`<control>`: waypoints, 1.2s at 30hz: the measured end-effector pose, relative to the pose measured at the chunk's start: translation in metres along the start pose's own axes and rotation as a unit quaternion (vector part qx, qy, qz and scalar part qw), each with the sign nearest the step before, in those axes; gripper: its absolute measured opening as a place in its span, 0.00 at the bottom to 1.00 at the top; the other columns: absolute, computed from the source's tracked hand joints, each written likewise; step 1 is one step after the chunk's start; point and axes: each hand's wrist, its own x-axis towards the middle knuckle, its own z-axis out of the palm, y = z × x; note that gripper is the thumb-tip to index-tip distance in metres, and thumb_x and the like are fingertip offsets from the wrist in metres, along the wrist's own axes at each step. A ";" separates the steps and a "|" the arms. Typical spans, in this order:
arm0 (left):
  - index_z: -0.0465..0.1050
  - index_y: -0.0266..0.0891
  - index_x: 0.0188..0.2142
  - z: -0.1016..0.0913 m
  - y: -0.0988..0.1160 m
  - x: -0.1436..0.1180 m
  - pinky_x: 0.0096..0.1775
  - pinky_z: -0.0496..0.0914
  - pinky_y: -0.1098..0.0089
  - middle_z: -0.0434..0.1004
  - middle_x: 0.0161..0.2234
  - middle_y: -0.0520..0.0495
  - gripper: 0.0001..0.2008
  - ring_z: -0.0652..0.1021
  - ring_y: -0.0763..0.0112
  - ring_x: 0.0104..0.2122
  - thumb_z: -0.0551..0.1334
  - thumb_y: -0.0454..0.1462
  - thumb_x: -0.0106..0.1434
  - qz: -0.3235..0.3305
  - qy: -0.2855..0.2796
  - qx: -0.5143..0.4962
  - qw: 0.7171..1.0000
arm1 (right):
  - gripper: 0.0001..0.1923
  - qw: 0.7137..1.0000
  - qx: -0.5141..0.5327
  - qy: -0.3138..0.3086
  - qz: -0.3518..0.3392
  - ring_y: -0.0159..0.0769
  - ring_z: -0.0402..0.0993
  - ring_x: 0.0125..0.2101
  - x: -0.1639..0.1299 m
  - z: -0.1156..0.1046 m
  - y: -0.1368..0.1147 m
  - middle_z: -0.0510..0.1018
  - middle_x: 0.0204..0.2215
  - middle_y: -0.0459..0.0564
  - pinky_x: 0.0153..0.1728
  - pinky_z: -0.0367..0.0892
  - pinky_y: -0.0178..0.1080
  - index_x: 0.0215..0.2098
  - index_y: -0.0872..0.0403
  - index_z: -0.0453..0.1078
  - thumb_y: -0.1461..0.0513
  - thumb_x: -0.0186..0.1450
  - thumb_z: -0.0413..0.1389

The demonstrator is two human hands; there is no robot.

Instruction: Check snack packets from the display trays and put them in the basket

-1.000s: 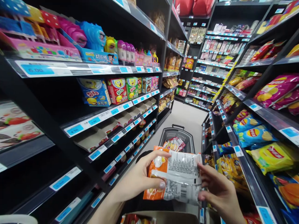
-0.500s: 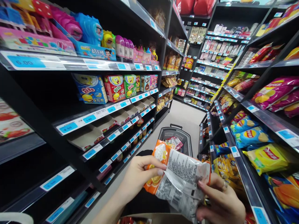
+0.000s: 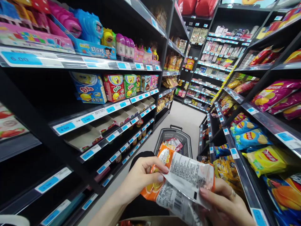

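While I hold the packet point(image 3: 185, 171): it is up in my grip, back face showing, nearer me than the basket point(image 3: 183, 138).
Left hand point(image 3: 141, 175): thumb and forefinger pinching the back seam near the orange end.
Right hand point(image 3: 227, 201): thumb pressing the silver end, fingers gripping from beneath, partly hidden.
Basket: other packets point(image 3: 175, 143) already inside.
Packet's progress: in hand, not yet set down; whether it's sealed throughout, I can't tell.

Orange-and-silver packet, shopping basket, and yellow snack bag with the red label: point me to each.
Orange-and-silver packet point(image 3: 184, 171): head view, printed back.
Shopping basket point(image 3: 174, 135): head view, perforated far wall.
Yellow snack bag point(image 3: 269, 155): head view, front, on the red label.
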 end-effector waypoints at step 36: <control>0.81 0.40 0.36 -0.013 0.019 -0.011 0.31 0.71 0.75 0.83 0.31 0.47 0.11 0.80 0.68 0.28 0.71 0.34 0.51 0.005 0.008 0.055 0.998 | 0.15 0.922 0.162 0.097 0.339 0.44 0.77 0.23 -0.005 0.015 0.023 0.82 0.24 0.54 0.21 0.73 0.39 0.29 0.53 0.81 0.53 0.47 0.70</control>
